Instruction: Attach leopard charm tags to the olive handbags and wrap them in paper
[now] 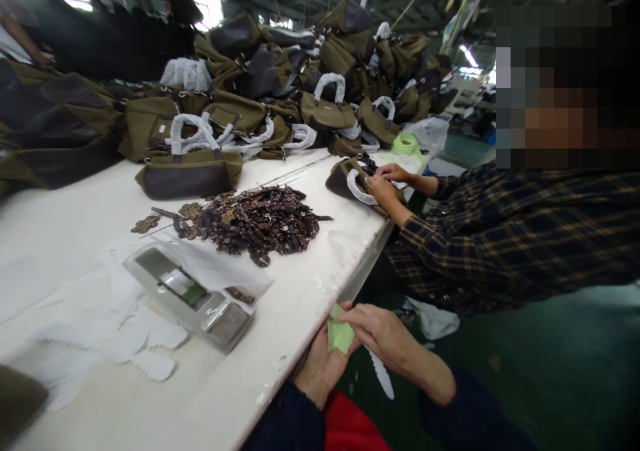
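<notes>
Past the front edge of the white table (300, 304), both my hands meet around a small light green piece (341, 336). My left hand (324, 364) is under it, with the piece across its palm and fingers. From the right, my right hand (383, 334) pinches the upper part of the green piece. A white strip with a scalloped edge (383, 374) hangs below my right hand; what holds its upper end is hidden. Similar white scalloped pieces (155, 364) lie on the table at the left.
A grey plastic case (190, 298) and a heap of dark brown straps (260, 221) lie on the table. Olive bags (185, 174) are piled behind. At the right, a person in a plaid shirt (475, 238) handles a bag.
</notes>
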A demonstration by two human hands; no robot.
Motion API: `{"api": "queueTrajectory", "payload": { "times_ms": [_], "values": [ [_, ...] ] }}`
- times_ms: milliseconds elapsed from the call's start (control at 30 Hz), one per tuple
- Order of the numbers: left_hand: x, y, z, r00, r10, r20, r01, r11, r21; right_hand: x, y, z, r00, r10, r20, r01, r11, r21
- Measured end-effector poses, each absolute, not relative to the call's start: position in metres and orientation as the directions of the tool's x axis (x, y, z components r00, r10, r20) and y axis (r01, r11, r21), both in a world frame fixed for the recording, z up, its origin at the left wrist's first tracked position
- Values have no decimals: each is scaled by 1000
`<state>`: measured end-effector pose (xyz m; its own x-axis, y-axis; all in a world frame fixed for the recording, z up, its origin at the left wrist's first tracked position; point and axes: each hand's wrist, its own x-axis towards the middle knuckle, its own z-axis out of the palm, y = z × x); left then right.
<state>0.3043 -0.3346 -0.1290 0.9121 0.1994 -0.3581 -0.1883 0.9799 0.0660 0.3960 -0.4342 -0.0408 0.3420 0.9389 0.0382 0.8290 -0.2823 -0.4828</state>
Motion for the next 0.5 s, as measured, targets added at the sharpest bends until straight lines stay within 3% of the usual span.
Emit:
{"api": "queueTrajectory", "payload": {
  "times_ms": [200, 333, 500],
  "values": [
    [280, -333, -117, 893, 34, -450, 20, 993, 114, 406, -432, -2, 521, 853, 23, 559, -320, -765],
    [273, -330, -114, 869, 76, -490, 5, 987, 163, 426, -404, 5, 619, 782, 78, 474, -292, -830],
    [269, -326, -119, 872, 89, -482, 3, 982, 187, 454, -327, -11, 571, 792, 217, 544, -168, -822]
  ]
}}
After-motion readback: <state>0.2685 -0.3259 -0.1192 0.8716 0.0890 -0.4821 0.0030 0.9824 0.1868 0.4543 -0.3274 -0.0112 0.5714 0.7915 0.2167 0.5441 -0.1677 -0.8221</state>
